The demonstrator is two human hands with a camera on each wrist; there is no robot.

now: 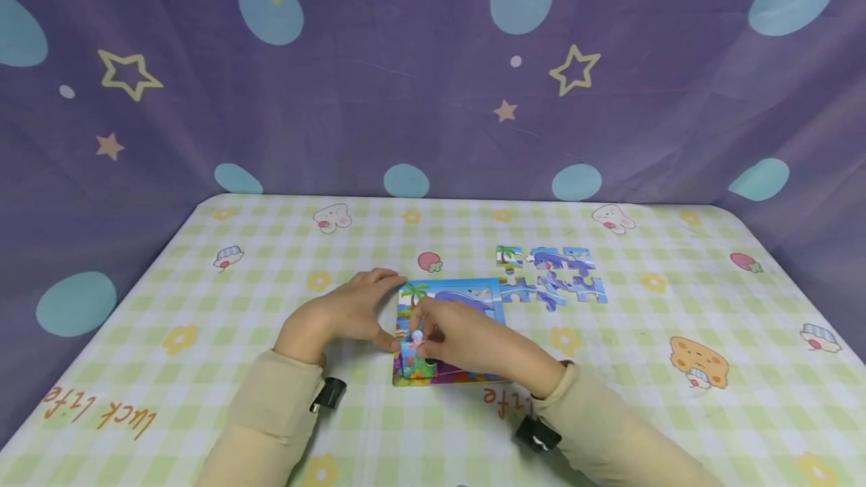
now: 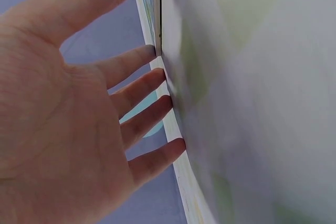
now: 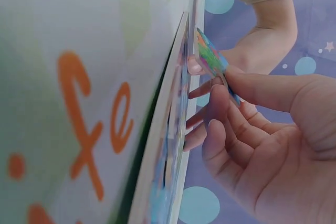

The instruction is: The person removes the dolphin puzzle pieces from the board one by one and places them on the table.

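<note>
A flat puzzle board [image 1: 449, 285] with a dolphin and palm tree picture lies near the middle of the table. My right hand [image 1: 467, 337] is over it, pinching a colourful puzzle piece [image 3: 211, 56] between thumb and fingers at the board's lower left. In the right wrist view the piece is tilted, its near edge raised off the board. My left hand [image 1: 352, 312] rests at the board's left edge with its fingers spread. In the left wrist view the fingertips [image 2: 176, 148] touch the tablecloth. Part of the board is hidden under my right hand.
Several loose puzzle pieces [image 1: 551, 260] in blue and purple lie in two rows right of and behind the board. The table is covered by a green checked cloth [image 1: 257, 322]. A purple curtain [image 1: 433, 96] hangs behind it.
</note>
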